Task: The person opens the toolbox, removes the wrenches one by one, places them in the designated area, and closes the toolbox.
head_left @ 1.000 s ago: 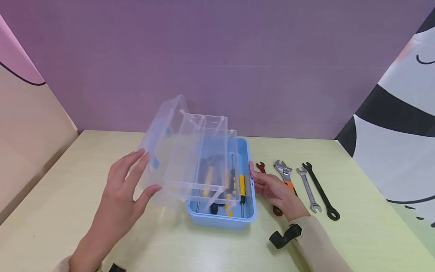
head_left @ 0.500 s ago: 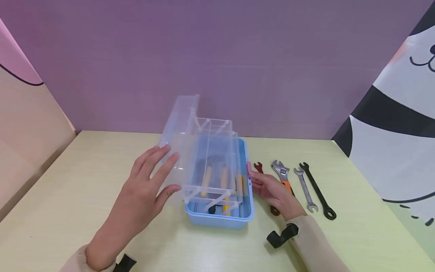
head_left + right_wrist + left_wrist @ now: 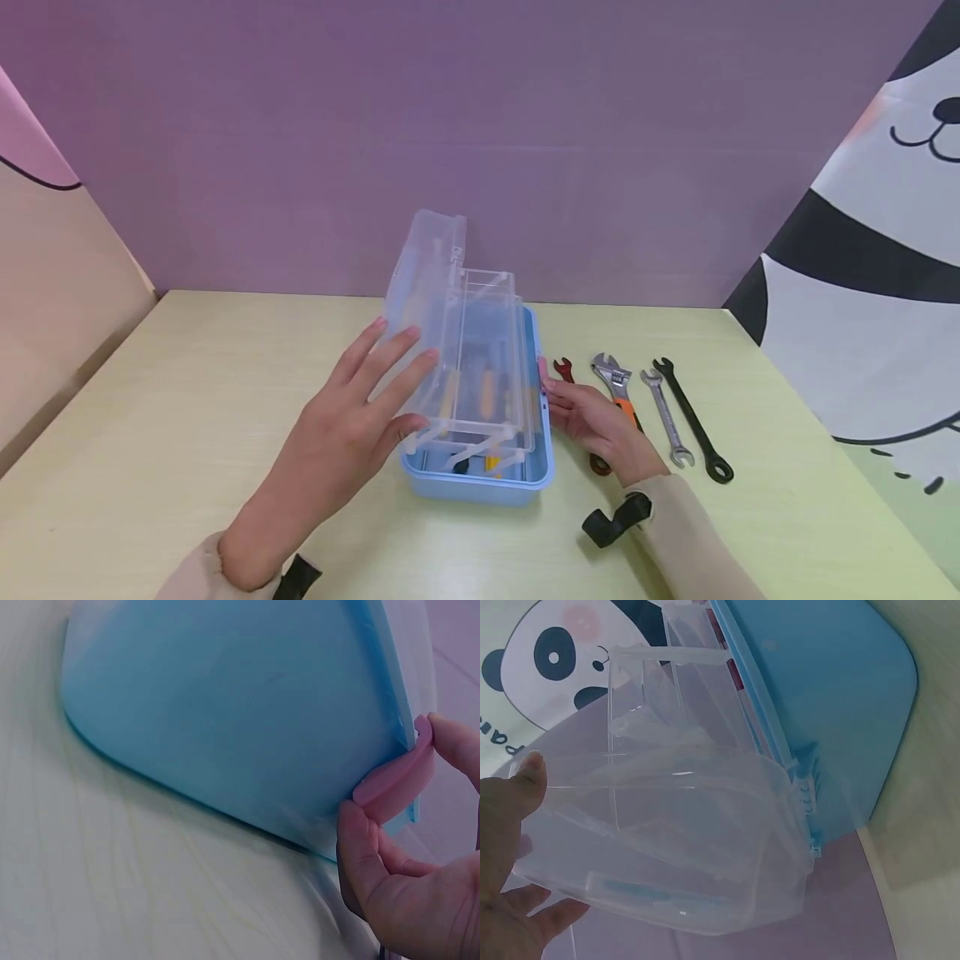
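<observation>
A light blue toolbox (image 3: 480, 490) stands on the table with its clear lid (image 3: 423, 262) tilted partway up. Clear trays (image 3: 483, 333) are raised in steps over the base. My left hand (image 3: 348, 425) lies against the lid's outer side with fingers spread and nearly straight; in the left wrist view the thumb and fingertips touch the lid (image 3: 667, 847). With thumb and fingers my right hand (image 3: 596, 421) pinches the pink latch (image 3: 397, 780) on the box's right side. Yellow-handled tools (image 3: 491, 465) show inside the base, partly hidden by the trays.
Right of the box lie a red wrench (image 3: 564, 368), partly behind my right hand, an adjustable wrench (image 3: 613, 375) with an orange handle, a silver wrench (image 3: 667, 421) and a black wrench (image 3: 693, 421). A purple wall (image 3: 480, 150) rises behind the table (image 3: 225, 375).
My left hand has moved right, swinging the lid toward the box. The trays have shifted right and lower over the base. My right hand keeps its pinch on the pink latch.
</observation>
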### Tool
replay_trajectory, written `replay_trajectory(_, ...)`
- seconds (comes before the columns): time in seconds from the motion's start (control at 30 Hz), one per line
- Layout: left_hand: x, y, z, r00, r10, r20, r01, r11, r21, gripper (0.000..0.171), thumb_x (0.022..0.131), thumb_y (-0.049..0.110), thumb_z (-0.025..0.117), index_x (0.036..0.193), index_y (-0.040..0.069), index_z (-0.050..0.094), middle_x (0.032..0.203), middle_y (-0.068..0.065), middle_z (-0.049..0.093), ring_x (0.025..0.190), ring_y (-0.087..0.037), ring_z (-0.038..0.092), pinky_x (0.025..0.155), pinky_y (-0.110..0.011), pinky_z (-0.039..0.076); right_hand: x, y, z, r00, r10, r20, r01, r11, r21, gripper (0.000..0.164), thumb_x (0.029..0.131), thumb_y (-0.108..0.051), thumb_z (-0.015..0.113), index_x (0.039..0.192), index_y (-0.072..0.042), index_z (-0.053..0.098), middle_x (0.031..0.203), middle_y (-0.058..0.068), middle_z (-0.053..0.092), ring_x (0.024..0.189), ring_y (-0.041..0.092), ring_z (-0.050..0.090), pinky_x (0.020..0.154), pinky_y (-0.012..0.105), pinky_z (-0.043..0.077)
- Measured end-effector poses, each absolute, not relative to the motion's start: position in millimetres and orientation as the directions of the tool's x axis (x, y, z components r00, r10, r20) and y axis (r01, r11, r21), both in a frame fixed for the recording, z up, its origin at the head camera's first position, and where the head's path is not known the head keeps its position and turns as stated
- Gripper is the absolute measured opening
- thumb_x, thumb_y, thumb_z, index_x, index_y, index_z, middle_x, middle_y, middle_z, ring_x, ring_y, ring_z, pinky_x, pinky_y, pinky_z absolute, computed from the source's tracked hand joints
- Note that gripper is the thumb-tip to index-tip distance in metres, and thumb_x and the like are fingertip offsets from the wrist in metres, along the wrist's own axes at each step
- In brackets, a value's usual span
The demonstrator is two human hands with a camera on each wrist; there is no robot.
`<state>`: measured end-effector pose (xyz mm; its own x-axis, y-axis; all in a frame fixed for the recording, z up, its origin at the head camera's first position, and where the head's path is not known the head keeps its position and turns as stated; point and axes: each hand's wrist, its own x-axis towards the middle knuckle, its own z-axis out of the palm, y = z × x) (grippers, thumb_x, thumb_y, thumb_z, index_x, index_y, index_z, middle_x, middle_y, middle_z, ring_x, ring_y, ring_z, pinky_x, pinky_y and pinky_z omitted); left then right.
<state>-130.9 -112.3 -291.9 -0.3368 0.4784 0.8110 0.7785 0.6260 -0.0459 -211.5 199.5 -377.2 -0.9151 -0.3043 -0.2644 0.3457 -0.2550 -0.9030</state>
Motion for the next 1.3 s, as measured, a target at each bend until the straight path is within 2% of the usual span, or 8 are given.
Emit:
replay_trajectory(0.17, -131.9, -108.5, -293.8, -0.357, 0.463, 0.812, 0.785, 0.620, -0.009, 0.049, 0.094, 0.037, 0.057, 0.134, 0.009, 0.052, 0.143, -0.015, 0.045, 0.130, -0.033, 0.045, 0.075, -0.035, 0.060, -210.3, 199.3, -377.0, -0.917, -0.292, -0.272, 0.349, -0.257, -0.901, 0.021, 0.098, -0.015, 0.054, 0.086, -0.016, 0.072, 0.087, -0.003, 0.071, 0.083, 0.007, 0.066, 0.081, 0.019, 0.057)
replay_trajectory(0.4, -130.4, -101.1, -299.4, -0.393, 0.459, 0.797, 0.780, 0.626, 0.025, 0.053, 0.093, 0.042, 0.053, 0.136, 0.010, 0.051, 0.145, -0.018, 0.043, 0.130, -0.031, 0.046, 0.083, -0.037, 0.059, -209.0, 196.7, -375.3, -0.913, -0.313, -0.262, 0.345, -0.245, -0.906, 0.022, 0.098, -0.014, 0.052, 0.089, -0.017, 0.072, 0.090, -0.004, 0.071, 0.086, 0.007, 0.066, 0.083, 0.019, 0.056)
replay_trajectory(0.53, -127.7, -97.5, -301.5, -0.417, 0.442, 0.794, 0.770, 0.636, 0.051, 0.054, 0.090, 0.035, 0.061, 0.138, 0.012, 0.049, 0.146, -0.019, 0.040, 0.132, -0.033, 0.044, 0.091, -0.041, 0.056, -209.0, 195.5, -373.7, -0.912, -0.313, -0.265, 0.348, -0.248, -0.904, 0.022, 0.098, -0.014, 0.052, 0.088, -0.016, 0.071, 0.088, -0.004, 0.071, 0.084, 0.007, 0.066, 0.082, 0.019, 0.057)
replay_trajectory(0.63, -126.3, -95.4, -302.5, -0.428, 0.419, 0.801, 0.763, 0.643, 0.072, 0.050, 0.095, 0.037, 0.051, 0.138, 0.012, 0.048, 0.147, -0.020, 0.040, 0.132, -0.033, 0.043, 0.095, -0.044, 0.053, -209.3, 195.0, -372.8, -0.913, -0.310, -0.266, 0.350, -0.256, -0.901, 0.021, 0.098, -0.013, 0.052, 0.088, -0.015, 0.070, 0.087, -0.003, 0.071, 0.083, 0.007, 0.066, 0.081, 0.019, 0.057)
replay_trajectory(0.73, -126.6, -93.3, -303.4, -0.410, 0.386, 0.826, 0.758, 0.648, 0.073, 0.048, 0.099, 0.040, 0.037, 0.135, 0.012, 0.051, 0.144, -0.021, 0.044, 0.130, -0.033, 0.046, 0.091, -0.045, 0.055, -209.7, 194.5, -372.6, -0.910, -0.307, -0.278, 0.360, -0.255, -0.898, 0.021, 0.098, -0.013, 0.052, 0.088, -0.014, 0.070, 0.087, -0.002, 0.071, 0.083, 0.008, 0.066, 0.081, 0.020, 0.058)
replay_trajectory(0.83, -127.6, -89.9, -304.8, -0.385, 0.362, 0.849, 0.753, 0.655, 0.062, 0.045, 0.101, 0.037, 0.035, 0.133, 0.012, 0.053, 0.140, -0.021, 0.047, 0.126, -0.035, 0.050, 0.086, -0.046, 0.057, -209.5, 193.8, -372.6, -0.909, -0.305, -0.284, 0.365, -0.252, -0.896, 0.022, 0.099, -0.014, 0.051, 0.086, -0.014, 0.070, 0.086, -0.002, 0.071, 0.082, 0.009, 0.066, 0.081, 0.020, 0.058)
replay_trajectory(1.03, -128.8, -78.9, -311.0, -0.364, 0.351, 0.863, 0.739, 0.672, 0.039, 0.050, 0.099, 0.039, 0.037, 0.134, 0.006, 0.050, 0.135, -0.021, 0.053, 0.119, -0.037, 0.056, 0.090, -0.048, 0.055, -209.7, 193.5, -373.4, -0.913, -0.304, -0.273, 0.354, -0.254, -0.900, 0.025, 0.099, -0.013, 0.049, 0.085, -0.014, 0.069, 0.084, -0.003, 0.071, 0.081, 0.008, 0.066, 0.081, 0.020, 0.058)
replay_trajectory(1.3, -126.4, -66.5, -315.1, -0.392, 0.391, 0.832, 0.707, 0.708, 0.001, 0.057, 0.101, 0.041, 0.026, 0.130, 0.000, 0.053, 0.132, -0.017, 0.057, 0.121, -0.032, 0.056, 0.092, -0.052, 0.053, -210.7, 192.8, -373.8, -0.911, -0.295, -0.289, 0.372, -0.283, -0.884, 0.028, 0.099, -0.010, 0.045, 0.083, -0.013, 0.068, 0.081, -0.001, 0.071, 0.079, 0.009, 0.066, 0.079, 0.020, 0.058)
